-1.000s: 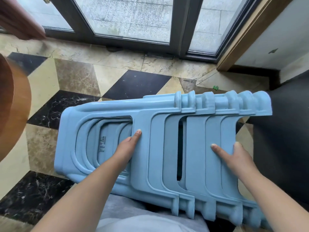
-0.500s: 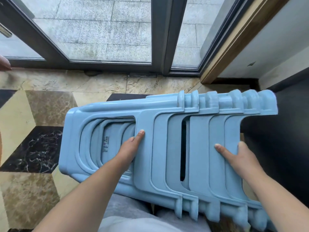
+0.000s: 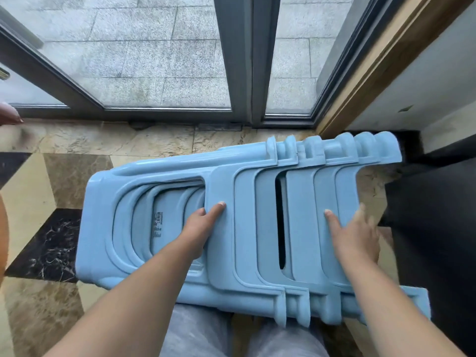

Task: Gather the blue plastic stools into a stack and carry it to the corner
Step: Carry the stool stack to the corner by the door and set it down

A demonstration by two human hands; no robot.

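Observation:
Several light blue plastic stools are nested into one stack [image 3: 247, 228] that lies on its side across my front, seats to the left, legs to the right. My left hand [image 3: 203, 225] grips a leg frame near the stack's middle, fingers curled into the opening. My right hand [image 3: 355, 235] holds the outer legs on the right, blurred, thumb on top. The stack hangs above the floor, against my thighs.
Dark-framed glass doors [image 3: 239, 73] stand straight ahead, with a wooden door frame [image 3: 373, 73] and a wall corner [image 3: 401, 140] at the right. A dark mat [image 3: 438, 228] covers the floor on the right. Patterned marble floor [image 3: 51, 240] spreads left. A wooden edge [image 3: 2, 240] shows at far left.
I have moved closer to the glass doors and the corner at right, carrying the stack along. Both hands keep their grips; the right hand has shifted a little.

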